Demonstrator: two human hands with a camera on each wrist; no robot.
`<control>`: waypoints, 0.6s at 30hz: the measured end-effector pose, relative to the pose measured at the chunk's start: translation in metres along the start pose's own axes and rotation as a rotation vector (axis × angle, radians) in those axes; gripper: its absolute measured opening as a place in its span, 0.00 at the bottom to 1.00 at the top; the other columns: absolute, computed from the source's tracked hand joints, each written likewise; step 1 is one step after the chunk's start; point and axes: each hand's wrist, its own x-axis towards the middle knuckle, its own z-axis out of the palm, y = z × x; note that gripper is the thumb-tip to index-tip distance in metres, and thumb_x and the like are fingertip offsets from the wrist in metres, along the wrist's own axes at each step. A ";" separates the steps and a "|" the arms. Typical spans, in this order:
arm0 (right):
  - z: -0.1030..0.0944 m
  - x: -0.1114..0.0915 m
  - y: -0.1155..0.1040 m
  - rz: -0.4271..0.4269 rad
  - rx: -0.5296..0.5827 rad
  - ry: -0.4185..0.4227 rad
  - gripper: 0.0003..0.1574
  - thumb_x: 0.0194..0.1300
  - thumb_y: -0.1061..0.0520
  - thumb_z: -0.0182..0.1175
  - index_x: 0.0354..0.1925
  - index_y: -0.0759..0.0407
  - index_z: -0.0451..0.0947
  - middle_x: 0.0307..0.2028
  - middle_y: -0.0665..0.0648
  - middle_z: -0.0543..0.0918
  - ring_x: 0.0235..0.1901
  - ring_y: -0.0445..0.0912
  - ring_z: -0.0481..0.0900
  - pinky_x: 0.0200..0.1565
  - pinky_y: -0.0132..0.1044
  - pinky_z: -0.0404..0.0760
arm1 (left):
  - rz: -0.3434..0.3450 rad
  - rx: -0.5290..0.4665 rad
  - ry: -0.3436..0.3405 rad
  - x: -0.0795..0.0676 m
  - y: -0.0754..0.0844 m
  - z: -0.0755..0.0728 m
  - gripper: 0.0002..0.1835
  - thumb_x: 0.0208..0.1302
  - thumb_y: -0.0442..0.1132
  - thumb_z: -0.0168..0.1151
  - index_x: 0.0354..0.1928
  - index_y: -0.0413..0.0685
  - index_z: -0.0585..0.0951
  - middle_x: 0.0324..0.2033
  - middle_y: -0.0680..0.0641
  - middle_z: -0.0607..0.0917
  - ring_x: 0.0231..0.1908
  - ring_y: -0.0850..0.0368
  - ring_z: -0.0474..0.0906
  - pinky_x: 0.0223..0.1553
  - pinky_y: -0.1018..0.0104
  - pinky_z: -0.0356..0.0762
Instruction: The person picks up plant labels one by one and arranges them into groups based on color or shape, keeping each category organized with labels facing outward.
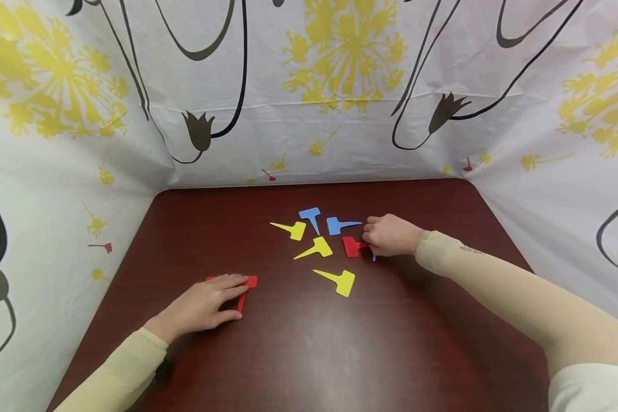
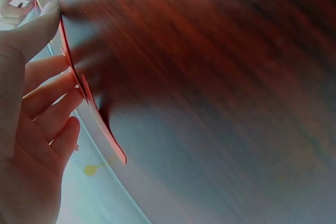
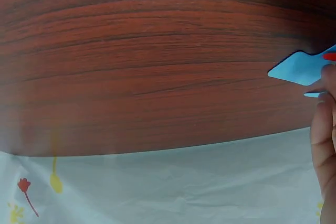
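Now the outstretched left hand (image 1: 206,303) touches red tags (image 1: 252,281); right hand (image 1: 393,234) pinches another tag (image 1: 350,246), lettering (image 1: 472,250) illegible.

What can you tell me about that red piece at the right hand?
The flat, red, plastic-looking T-shaped tag has a broad head pointing left and a narrow stem running right into the right hand, which grips and partly hides it, over a dark, wood-grained tabletop. The right wrist view shows its tip against a flat blue tag.

Pale beige arm sleeves (image 1: 504,292), small dark marking (image 1: 472,250) on the right one, white shirt sleeve (image 1: 594,386)
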 end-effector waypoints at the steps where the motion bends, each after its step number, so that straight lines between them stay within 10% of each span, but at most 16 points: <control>1: -0.001 0.000 0.000 0.006 0.000 0.004 0.06 0.55 0.58 0.64 0.23 0.55 0.80 0.23 0.50 0.78 0.27 0.45 0.68 0.22 0.37 0.75 | 0.000 0.001 -0.001 0.000 0.000 0.000 0.35 0.64 0.59 0.68 0.67 0.48 0.78 0.69 0.48 0.73 0.68 0.48 0.69 0.60 0.50 0.75; 18: -0.029 0.048 -0.047 -0.003 0.042 0.065 0.04 0.53 0.55 0.66 0.25 0.54 0.82 0.24 0.49 0.80 0.27 0.43 0.70 0.20 0.35 0.74 | -0.007 0.010 -0.003 0.000 0.000 0.000 0.35 0.63 0.59 0.68 0.67 0.48 0.77 0.69 0.47 0.73 0.67 0.47 0.70 0.60 0.48 0.75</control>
